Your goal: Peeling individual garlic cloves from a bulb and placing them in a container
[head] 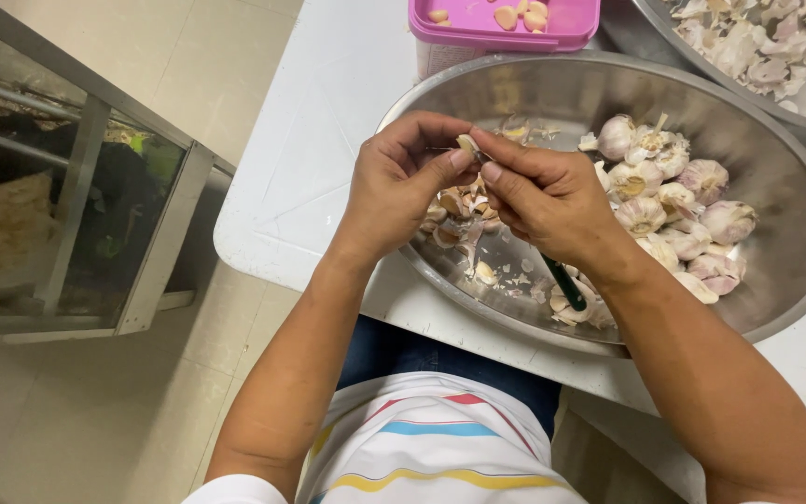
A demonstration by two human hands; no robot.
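My left hand (401, 182) pinches a small garlic clove (466, 144) between thumb and fingers, above a large steel bowl (795, 271). My right hand (543, 196) meets it from the right, fingertips on the same clove, and grips a small knife whose dark green handle (563, 283) pokes out below the palm. The blade is hidden. Whole garlic bulbs (673, 201) are heaped on the bowl's right side. Loose skins and cloves (464, 210) lie under my hands.
A pink plastic tub (571, 28) with peeled cloves stands behind the bowl. A second steel bowl (650, 23) of garlic skins sits at the back right. The white table's corner (263, 233) is at the left, and a glass-fronted cabinet (67, 205) stands on the tiled floor.
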